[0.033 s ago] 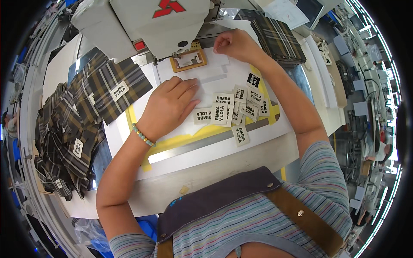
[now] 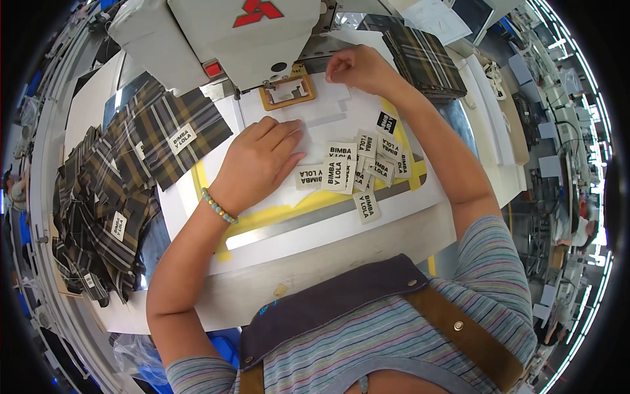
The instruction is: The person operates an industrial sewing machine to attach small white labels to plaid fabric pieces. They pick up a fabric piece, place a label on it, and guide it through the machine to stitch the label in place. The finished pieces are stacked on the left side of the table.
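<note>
My left hand (image 2: 264,154) lies palm down on the white work sheet (image 2: 259,200), its fingers stretched out toward the yellow-brown sewing clamp frame (image 2: 287,92). That frame sits beneath the head of a white sewing machine (image 2: 236,39). To the right of the frame, my right hand (image 2: 361,67) is raised with its fingers curled into a pinch; whatever they hold, if anything, is too small to see. Between my forearms a loose pile of cream fabric labels (image 2: 336,174) with dark lettering is spread out. One black label (image 2: 386,123) lies at its upper right.
Plaid cloth pieces (image 2: 174,148) with labels on them heap up at the left, bunched near the table's edge. A neat stack of folded plaid cloth (image 2: 426,56) stands at the far right. Yellow tape (image 2: 275,218) and a metal strip (image 2: 295,228) border the work sheet.
</note>
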`<state>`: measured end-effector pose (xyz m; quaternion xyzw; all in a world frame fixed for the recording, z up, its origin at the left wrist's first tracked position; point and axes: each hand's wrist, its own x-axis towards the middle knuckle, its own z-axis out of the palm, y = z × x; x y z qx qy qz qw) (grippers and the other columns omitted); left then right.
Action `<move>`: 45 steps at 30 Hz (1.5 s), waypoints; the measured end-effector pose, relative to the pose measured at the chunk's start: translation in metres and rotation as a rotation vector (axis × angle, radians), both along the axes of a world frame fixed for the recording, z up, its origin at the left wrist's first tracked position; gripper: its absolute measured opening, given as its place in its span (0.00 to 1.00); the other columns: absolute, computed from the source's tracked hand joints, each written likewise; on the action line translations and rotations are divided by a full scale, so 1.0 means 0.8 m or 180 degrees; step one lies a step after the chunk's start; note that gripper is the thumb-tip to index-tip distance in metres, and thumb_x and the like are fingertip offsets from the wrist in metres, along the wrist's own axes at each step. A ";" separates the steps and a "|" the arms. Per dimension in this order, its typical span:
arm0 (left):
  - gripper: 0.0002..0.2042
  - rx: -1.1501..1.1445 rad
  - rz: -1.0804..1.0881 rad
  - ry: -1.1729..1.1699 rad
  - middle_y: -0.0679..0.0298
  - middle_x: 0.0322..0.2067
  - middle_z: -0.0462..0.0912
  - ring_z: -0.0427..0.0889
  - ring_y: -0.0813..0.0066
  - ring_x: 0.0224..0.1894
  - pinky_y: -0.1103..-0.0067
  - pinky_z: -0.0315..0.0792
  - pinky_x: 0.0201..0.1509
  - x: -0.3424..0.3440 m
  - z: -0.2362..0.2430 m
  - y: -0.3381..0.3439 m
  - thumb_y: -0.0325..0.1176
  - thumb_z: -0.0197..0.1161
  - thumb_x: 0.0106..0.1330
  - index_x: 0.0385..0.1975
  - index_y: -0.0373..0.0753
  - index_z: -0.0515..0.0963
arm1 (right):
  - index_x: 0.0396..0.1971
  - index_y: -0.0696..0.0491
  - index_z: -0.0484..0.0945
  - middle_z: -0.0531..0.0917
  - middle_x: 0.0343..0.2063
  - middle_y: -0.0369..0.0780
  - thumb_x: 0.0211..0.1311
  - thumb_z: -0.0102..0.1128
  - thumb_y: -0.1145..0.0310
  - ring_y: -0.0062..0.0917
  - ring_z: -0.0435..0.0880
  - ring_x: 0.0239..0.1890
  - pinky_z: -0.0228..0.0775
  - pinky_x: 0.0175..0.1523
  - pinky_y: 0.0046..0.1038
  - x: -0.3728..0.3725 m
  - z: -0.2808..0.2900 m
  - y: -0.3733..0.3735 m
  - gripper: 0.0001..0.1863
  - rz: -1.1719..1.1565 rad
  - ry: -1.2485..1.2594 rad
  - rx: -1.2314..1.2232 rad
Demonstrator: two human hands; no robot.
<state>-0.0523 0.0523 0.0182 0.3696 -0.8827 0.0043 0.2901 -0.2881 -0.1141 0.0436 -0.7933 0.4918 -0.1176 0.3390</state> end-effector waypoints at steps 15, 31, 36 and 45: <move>0.24 0.0104 0.0180 -0.0289 0.59 0.63 0.78 0.77 0.62 0.44 0.71 0.77 0.52 -0.003 -0.003 -0.001 0.35 0.69 0.61 0.57 0.33 0.76 | 0.47 0.58 0.83 0.85 0.28 0.34 0.67 0.64 0.65 0.13 0.79 0.25 0.66 0.28 0.18 0.018 -0.016 -0.005 0.14 0.0189 -0.0773 0.0842; 0.27 0.0150 0.0526 -0.0579 0.59 0.63 0.78 0.76 0.59 0.54 0.67 0.73 0.58 -0.003 -0.005 0.004 0.42 0.67 0.65 0.61 0.34 0.75 | 0.66 0.49 0.74 0.61 0.75 0.44 0.74 0.55 0.53 0.43 0.50 0.78 0.42 0.80 0.46 -0.039 -0.032 0.086 0.26 0.1258 0.0743 -0.1923; 0.27 -0.0007 0.0638 -0.0730 0.57 0.64 0.77 0.75 0.52 0.62 0.64 0.72 0.62 -0.006 -0.010 0.010 0.43 0.67 0.66 0.61 0.34 0.75 | 0.65 0.51 0.74 0.60 0.74 0.50 0.75 0.48 0.43 0.48 0.50 0.78 0.40 0.77 0.61 -0.019 -0.052 0.095 0.31 0.1178 0.0650 -0.1959; 0.29 0.0155 0.0749 -0.0767 0.56 0.65 0.75 0.73 0.48 0.65 0.60 0.70 0.65 -0.008 -0.008 0.012 0.45 0.66 0.67 0.63 0.35 0.74 | 0.67 0.52 0.72 0.59 0.74 0.52 0.75 0.47 0.41 0.49 0.49 0.78 0.40 0.76 0.63 -0.009 -0.050 0.105 0.34 0.0960 0.0815 -0.1919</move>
